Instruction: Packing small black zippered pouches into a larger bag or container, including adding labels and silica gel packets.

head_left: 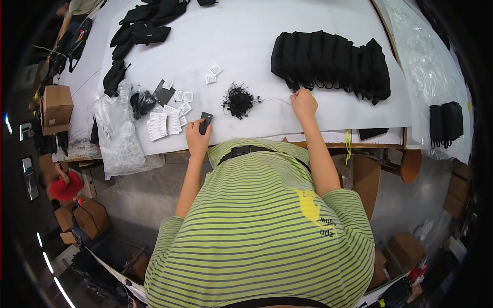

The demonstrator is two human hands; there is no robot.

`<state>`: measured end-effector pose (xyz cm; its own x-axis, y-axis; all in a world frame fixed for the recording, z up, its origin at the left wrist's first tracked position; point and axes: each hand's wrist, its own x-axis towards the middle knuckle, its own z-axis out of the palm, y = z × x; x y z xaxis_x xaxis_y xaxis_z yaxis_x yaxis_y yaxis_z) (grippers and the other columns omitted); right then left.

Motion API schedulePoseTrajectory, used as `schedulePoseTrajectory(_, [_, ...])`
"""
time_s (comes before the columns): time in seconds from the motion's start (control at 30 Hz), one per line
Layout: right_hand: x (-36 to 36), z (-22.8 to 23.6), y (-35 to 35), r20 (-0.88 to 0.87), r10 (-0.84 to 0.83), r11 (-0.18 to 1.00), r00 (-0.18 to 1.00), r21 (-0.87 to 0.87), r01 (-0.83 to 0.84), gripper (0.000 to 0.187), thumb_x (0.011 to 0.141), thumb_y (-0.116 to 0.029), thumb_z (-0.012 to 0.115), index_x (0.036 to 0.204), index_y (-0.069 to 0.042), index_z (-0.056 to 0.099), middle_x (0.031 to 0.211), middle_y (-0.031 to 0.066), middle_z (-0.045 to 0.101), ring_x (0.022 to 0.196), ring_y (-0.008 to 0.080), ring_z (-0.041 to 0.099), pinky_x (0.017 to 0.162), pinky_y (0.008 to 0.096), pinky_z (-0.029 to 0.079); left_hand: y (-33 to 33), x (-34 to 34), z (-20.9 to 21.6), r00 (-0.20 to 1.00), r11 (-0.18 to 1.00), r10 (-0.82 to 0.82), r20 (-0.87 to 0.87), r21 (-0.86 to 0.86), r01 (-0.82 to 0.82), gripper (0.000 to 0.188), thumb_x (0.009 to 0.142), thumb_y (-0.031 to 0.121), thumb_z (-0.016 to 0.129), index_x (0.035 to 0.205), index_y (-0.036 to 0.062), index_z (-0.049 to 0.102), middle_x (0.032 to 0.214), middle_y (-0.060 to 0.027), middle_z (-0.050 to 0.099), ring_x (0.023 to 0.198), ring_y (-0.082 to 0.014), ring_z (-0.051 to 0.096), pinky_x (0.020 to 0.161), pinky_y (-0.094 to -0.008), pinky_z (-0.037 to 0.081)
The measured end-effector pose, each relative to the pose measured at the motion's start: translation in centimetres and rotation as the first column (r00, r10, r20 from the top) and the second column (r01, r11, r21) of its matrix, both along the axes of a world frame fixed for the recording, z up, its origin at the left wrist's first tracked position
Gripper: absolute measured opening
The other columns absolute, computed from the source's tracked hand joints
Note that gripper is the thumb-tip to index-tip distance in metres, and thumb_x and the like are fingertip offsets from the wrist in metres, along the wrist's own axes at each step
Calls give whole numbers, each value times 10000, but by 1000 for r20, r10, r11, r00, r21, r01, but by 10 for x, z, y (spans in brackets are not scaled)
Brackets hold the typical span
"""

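My left hand is closed around a small black card tag near the table's front edge. Farther right, my right hand is pinched at the lower edge of a row of black fabric pouches with small loops. A thin black string runs to its fingers from a tangled heap of black tag strings; the fingertips are partly hidden. Beside my left hand lie stacks of white printed labels and a black card.
A clear plastic bag hangs over the front edge at left. More black pouches lie at the far left of the white table. Plastic sheeting and another pouch stack are at right. A wooden stool stands below.
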<state>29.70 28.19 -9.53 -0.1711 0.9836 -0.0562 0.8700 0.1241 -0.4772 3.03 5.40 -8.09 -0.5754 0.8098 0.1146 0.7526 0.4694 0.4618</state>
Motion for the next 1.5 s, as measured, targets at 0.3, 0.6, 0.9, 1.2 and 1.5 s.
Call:
schedulePoseTrajectory(0.3, [-9, 73, -8, -617, 15, 979, 787, -150, -136, 138, 790, -167, 656, 738, -39, 646, 797, 79, 671, 610, 160, 584, 566, 285, 456, -1, -14, 15, 935, 952, 162, 315, 199, -232, 263, 820, 120, 643, 1041, -12, 588, 807, -72, 616, 720, -132, 588, 621, -240, 448])
schedulePoseTrajectory(0.6, [-58, 149, -60, -882, 150, 874, 447, -93, -477, 109, 868, -106, 571, 824, -7, 577, 576, -28, 468, 521, 34, 391, 471, 202, 297, 54, 63, 126, 675, 950, -187, 713, 305, -60, 382, 784, 4, 633, 1156, 70, 577, 721, 13, 490, 636, -56, 507, 548, -187, 411])
schedulePoseTrajectory(0.9, [-58, 163, -66, -800, 202, 843, 565, -153, -516, 122, 820, -111, 597, 778, -1, 561, 507, -42, 343, 492, 41, 287, 459, 232, 242, 55, 69, 146, 794, 917, -323, 516, 378, 127, 267, 729, -58, 601, 937, 89, 680, 891, -44, 610, 825, -150, 585, 749, -248, 450])
schedulePoseTrajectory(1.2, [-65, 156, -76, -817, 183, 799, 546, -200, -567, 109, 829, -99, 593, 785, -8, 552, 529, -62, 380, 511, 13, 279, 463, 213, 217, 47, 63, 135, 210, 891, -422, 882, 447, -85, 309, 760, -91, 516, 1046, -9, 598, 1022, -97, 608, 892, -117, 570, 769, -241, 462])
schedulePoseTrajectory(1.5, [-64, 165, -77, -751, 297, 828, 590, -104, -550, 107, 830, -87, 581, 793, 5, 541, 469, -20, 315, 461, 51, 261, 445, 244, 221, 49, 79, 137, 535, 921, -339, 774, 389, 21, 340, 863, 4, 541, 1198, 41, 492, 850, -98, 656, 732, -71, 584, 649, -214, 468])
